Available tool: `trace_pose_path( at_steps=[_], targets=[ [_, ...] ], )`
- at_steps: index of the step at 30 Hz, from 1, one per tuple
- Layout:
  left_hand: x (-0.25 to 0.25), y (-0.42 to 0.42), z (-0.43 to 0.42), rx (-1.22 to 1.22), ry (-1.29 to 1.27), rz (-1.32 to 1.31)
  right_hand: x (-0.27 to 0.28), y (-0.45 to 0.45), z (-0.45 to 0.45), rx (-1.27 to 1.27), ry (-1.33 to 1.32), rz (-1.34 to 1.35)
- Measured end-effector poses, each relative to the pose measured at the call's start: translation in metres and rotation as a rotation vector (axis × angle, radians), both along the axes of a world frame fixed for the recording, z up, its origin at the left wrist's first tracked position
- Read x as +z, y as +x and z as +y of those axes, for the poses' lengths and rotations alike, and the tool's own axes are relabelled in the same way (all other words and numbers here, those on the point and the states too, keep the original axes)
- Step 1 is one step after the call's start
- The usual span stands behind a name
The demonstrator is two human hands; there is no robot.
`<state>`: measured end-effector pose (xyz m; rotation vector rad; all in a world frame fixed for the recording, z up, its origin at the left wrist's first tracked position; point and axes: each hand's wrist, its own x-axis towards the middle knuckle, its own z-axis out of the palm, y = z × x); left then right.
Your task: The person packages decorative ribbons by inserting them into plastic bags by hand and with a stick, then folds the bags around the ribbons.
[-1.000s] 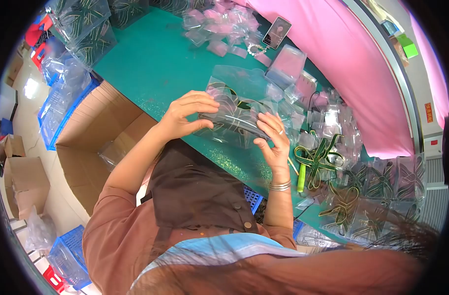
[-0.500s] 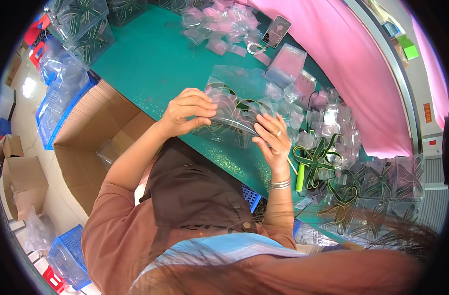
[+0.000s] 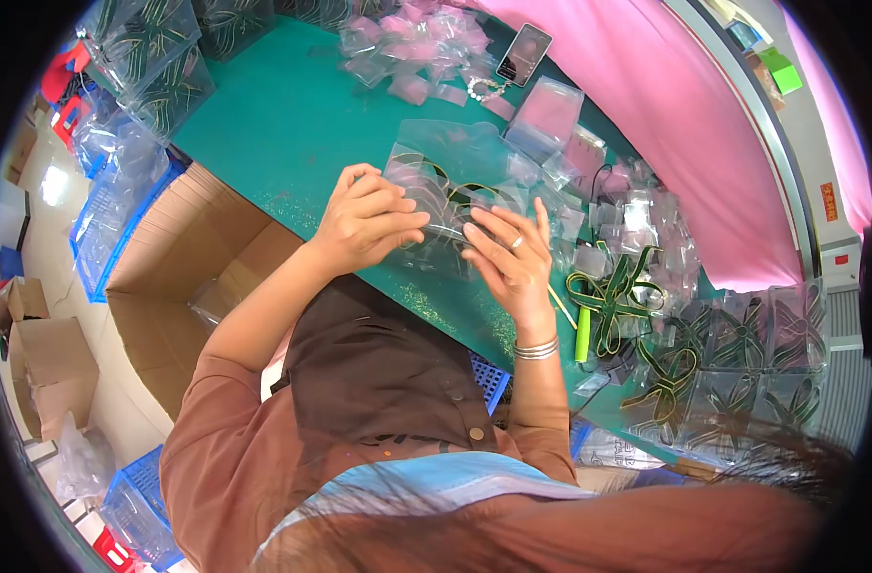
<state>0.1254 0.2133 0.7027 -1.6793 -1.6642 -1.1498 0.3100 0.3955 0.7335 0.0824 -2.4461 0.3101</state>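
Note:
Between my two hands is a thin clear plastic piece with a bright edge, perhaps a small box sleeve; its full shape is hard to make out. My left hand pinches its left end, fingers curled. The right hand, with a ring, has its thumb and fingers on the other end, one finger raised. Just behind it, a larger clear plastic sheet lies on the table, and dark green ribbon with gold edging shows through the plastic. Green ribbon bows lie right of my right hand.
The green table carries a heap of pink and clear packets, a phone, a bead bracelet and a clear box. A green-handled tool lies at right. A cardboard box stands at the table's left edge.
My hands have come closer together, the right one moving left and its fingers shifting along the plastic. The left hand's fingers have curled more. The view has shifted slightly.

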Motion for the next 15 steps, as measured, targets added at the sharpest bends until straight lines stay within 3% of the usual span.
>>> trace_pose_path(
  at_steps=[12,15],
  targets=[
    [0.014,0.035,0.011,0.187,-0.031,0.125,-0.019,-0.002,0.006,0.084,-0.098,0.121],
    [0.005,0.034,0.014,0.161,-0.015,0.096,-0.030,0.012,0.022,0.130,-0.507,0.164]
  ],
)
